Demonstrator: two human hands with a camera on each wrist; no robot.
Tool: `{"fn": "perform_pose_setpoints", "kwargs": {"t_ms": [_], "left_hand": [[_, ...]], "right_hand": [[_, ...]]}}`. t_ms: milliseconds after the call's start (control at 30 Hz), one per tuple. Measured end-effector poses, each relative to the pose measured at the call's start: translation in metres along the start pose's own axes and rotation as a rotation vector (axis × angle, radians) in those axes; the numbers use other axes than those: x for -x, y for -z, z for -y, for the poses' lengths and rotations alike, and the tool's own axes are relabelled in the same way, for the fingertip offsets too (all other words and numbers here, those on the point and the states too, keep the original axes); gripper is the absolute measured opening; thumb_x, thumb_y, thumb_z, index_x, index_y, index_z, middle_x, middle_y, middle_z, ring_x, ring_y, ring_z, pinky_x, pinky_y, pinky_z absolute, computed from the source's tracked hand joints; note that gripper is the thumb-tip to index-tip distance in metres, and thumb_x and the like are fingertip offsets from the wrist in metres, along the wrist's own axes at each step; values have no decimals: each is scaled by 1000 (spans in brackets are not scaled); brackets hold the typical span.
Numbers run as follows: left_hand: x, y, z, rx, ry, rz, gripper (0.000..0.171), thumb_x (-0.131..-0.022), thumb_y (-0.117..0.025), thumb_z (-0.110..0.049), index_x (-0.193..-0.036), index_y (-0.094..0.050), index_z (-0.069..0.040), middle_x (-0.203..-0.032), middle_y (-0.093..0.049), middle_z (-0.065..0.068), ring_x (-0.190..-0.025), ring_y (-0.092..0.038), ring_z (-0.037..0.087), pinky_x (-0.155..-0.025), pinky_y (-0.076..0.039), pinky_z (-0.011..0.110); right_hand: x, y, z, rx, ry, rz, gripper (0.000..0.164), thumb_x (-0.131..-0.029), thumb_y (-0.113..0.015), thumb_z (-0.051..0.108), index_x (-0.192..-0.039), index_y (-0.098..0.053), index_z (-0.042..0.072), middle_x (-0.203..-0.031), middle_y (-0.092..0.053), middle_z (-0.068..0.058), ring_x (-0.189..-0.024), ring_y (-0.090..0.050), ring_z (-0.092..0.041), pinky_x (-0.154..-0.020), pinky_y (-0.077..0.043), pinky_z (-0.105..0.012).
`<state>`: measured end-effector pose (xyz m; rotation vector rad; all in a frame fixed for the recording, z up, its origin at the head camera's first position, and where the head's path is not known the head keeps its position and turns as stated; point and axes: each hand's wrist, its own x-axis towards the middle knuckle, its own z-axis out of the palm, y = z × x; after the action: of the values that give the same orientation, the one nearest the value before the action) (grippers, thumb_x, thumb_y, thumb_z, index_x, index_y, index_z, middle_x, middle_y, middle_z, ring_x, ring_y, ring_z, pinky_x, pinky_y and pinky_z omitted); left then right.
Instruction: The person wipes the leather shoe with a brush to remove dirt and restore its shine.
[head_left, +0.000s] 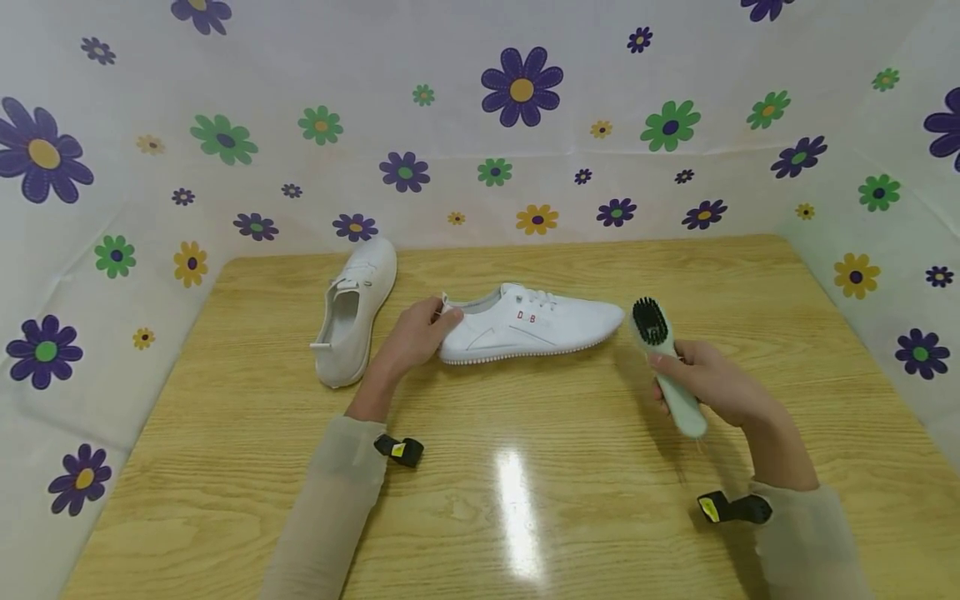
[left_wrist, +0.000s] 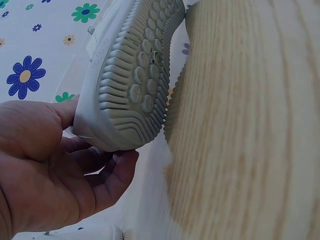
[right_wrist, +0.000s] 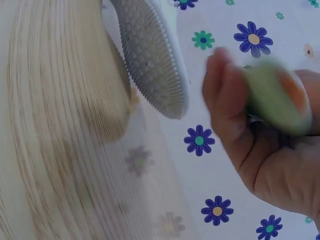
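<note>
My left hand (head_left: 420, 335) grips a white lace-up shoe (head_left: 536, 323) by its heel, the thumb at the collar. The shoe's toe points right, and small red letters mark its side. In the left wrist view its ridged, studded sole (left_wrist: 137, 75) is tipped up off the wooden table. My right hand (head_left: 712, 379) holds a pale green brush (head_left: 681, 400) by the handle, with its black bristles (head_left: 649, 322) facing up, just right of the toe. In the right wrist view the brush's handle end (right_wrist: 277, 97) is blurred, with an orange patch on it.
A second white shoe (head_left: 352, 317) stands on the table (head_left: 450, 483), left of my left hand, toe toward the back. A white cloth (head_left: 450, 125) printed with flowers rises behind the table and along both sides.
</note>
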<state>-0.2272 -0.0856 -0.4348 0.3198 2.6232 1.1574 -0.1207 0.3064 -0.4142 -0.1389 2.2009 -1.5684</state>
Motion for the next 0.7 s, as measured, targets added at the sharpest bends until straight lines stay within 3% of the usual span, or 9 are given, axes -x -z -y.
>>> {"fn": "perform_pose_setpoints", "kwargs": {"t_ms": [167, 367, 567, 700], "left_hand": [[-2, 0, -1, 12, -5, -4, 43, -105, -45, -38, -119, -57, 1, -100, -57, 13, -88, -52, 25, -73, -41, 34], [-4, 0, 1, 29, -17, 0, 43, -105, -45, -38, -118, -57, 1, -98, -56, 12, -87, -51, 24, -73, -41, 34], [-1, 1, 2, 26, -12, 0, 44, -105, -45, -39, -119, -57, 1, -100, -57, 13, -89, -52, 25, -74, -42, 34], [-2, 0, 4, 19, -14, -2, 44, -105, -45, -40, -115, -58, 1, -96, -57, 13, -87, -52, 26, -73, -42, 35]], "right_hand": [[-2, -1, 1, -274, 136, 30, 34, -109, -38, 27, -119, -43, -5, -82, -61, 0, -63, -57, -9, -57, -51, -25], [-5, -19, 15, -573, 292, 42, 30, -109, -34, 15, -138, -28, 7, -97, -50, -3, -65, -47, -9, -55, -44, -19], [-8, -39, 30, -810, 269, 36, 32, -110, -33, 19, -141, -27, 20, -90, -47, -2, -57, -33, -10, -47, -37, -17], [-11, -47, 33, -974, 279, 169, 26, -111, -24, 33, -130, -35, 19, -86, -51, -4, -59, -26, -14, -46, -32, -19]]}}
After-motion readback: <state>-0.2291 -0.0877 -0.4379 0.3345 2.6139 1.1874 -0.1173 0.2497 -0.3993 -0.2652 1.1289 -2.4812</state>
